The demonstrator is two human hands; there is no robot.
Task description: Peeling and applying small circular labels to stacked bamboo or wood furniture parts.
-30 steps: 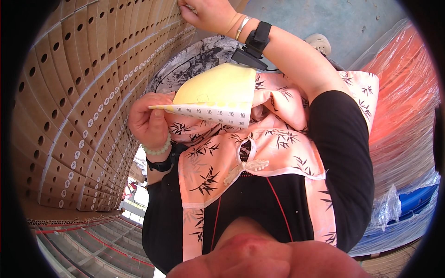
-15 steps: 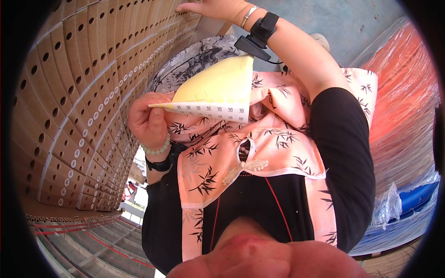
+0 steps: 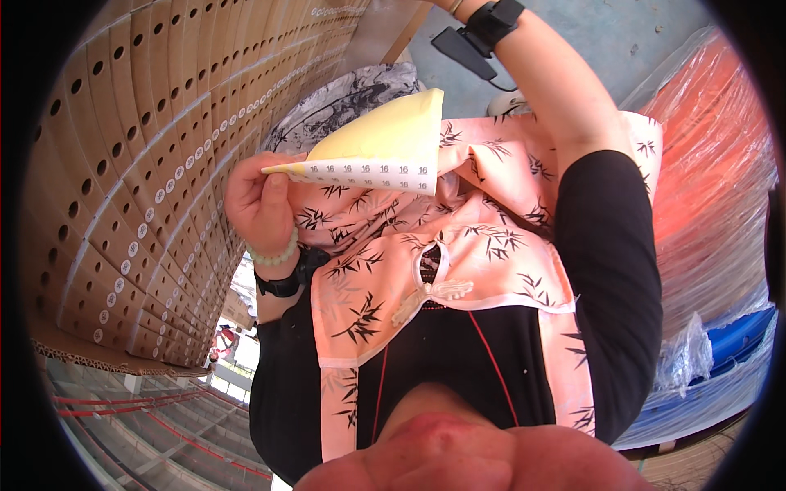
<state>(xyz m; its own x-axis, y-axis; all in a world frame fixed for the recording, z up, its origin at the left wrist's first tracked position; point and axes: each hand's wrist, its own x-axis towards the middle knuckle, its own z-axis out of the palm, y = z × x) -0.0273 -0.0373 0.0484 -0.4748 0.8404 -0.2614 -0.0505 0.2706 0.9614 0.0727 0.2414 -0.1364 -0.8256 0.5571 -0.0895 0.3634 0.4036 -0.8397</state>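
Note:
My left hand point(image 3: 260, 200) pinches the corner of a sheet of round number stickers point(image 3: 372, 139) between thumb and fingers. The sheet is curled over: its yellow backing faces up, and rows of printed white stickers show along the near fold. It hangs in front of my pink apron point(image 3: 483, 245) with dark bamboo prints. My right forearm point(image 3: 557, 78) reaches up and away to the top edge, with a black device strapped at the wrist point(image 3: 491, 29). The right hand itself lies beyond the picture's edge, so its fingers are hidden.
Along the left stands a tall wall of stacked brown cardboard boxes point(image 3: 123, 155) with round holes and rows of round white stickers. A black-and-white marbled cloth point(image 3: 344, 98) lies beyond the sheet. At right are orange goods in clear wrap point(image 3: 704, 155), with blue ones point(image 3: 733, 344) nearer.
My right arm has shifted up and right, carrying the hand out of the picture. The left hand and the sticker sheet have risen slightly. The box wall has shifted a little in view.

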